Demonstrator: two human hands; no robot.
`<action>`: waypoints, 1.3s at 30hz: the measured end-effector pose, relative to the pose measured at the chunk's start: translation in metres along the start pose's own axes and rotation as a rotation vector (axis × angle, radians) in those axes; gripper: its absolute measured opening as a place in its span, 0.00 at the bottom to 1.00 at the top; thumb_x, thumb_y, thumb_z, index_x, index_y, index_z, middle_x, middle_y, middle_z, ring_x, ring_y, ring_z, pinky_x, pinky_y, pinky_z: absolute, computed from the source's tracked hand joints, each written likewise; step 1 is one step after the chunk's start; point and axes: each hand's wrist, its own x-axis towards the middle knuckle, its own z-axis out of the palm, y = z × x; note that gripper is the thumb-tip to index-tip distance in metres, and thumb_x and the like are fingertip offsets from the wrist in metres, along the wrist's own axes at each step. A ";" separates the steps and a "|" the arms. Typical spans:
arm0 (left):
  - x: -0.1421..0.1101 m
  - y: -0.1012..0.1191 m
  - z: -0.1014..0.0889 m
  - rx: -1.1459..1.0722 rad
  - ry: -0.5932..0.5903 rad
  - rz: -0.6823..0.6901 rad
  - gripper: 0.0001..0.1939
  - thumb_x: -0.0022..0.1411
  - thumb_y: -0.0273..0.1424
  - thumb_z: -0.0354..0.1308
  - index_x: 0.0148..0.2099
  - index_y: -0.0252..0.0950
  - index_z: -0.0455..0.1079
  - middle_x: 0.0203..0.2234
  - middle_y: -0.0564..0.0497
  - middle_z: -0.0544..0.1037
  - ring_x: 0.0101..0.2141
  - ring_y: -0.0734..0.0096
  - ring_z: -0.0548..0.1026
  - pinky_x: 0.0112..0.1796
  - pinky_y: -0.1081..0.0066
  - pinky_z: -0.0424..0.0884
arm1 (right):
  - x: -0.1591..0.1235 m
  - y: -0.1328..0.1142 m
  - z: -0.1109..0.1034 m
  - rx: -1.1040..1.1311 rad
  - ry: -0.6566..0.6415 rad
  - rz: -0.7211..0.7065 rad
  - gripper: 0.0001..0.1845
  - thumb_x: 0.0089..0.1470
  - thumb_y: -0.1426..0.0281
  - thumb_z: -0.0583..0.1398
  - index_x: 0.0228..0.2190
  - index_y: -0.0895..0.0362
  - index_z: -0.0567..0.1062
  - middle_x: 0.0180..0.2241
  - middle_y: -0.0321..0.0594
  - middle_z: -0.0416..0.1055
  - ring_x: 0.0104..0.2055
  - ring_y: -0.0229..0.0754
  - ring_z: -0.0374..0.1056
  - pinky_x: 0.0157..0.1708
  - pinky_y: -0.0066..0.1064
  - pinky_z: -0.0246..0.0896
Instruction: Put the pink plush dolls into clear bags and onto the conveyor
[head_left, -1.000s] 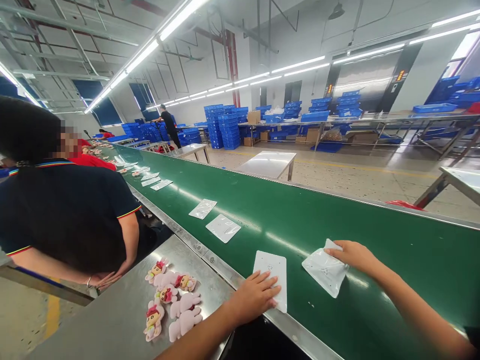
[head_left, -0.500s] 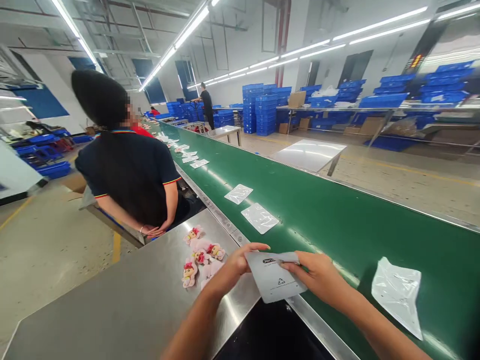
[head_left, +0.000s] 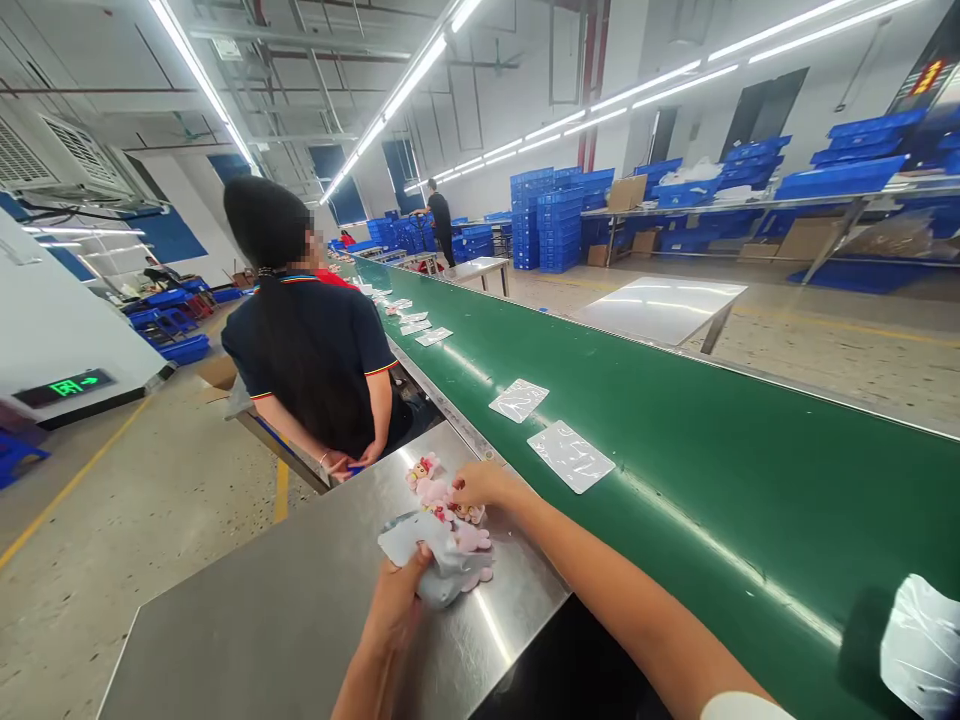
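My left hand (head_left: 401, 603) holds a grey plastic pouch (head_left: 424, 558) over the steel side table (head_left: 247, 620). My right hand (head_left: 480, 485) reaches across to a small heap of pink plush dolls (head_left: 450, 510) on that table and rests on one of them; its fingers are curled on the heap. The pouch lies just in front of the dolls and partly covers them.
A long green conveyor belt (head_left: 675, 440) runs along the right with two flat clear bags (head_left: 570, 457) close by and more farther up. A filled clear bag (head_left: 919, 640) lies at the lower right. A co-worker in a dark shirt (head_left: 315, 350) sits just ahead. Blue crates (head_left: 555, 215) are stacked at the back.
My left hand has carried the pouch from the belt's edge to the steel table. My right hand let go of it and moved left to the dolls. The view swung left.
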 end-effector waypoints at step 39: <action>0.066 -0.112 0.206 1.356 -1.347 0.874 0.29 0.59 0.49 0.46 0.60 0.47 0.55 0.61 0.52 0.54 0.61 0.58 0.46 0.58 0.52 0.41 | -0.319 0.058 -0.249 -0.704 0.392 0.821 0.31 0.48 0.44 0.49 0.39 0.55 0.73 0.42 0.46 0.72 0.39 0.53 0.69 0.34 0.40 0.63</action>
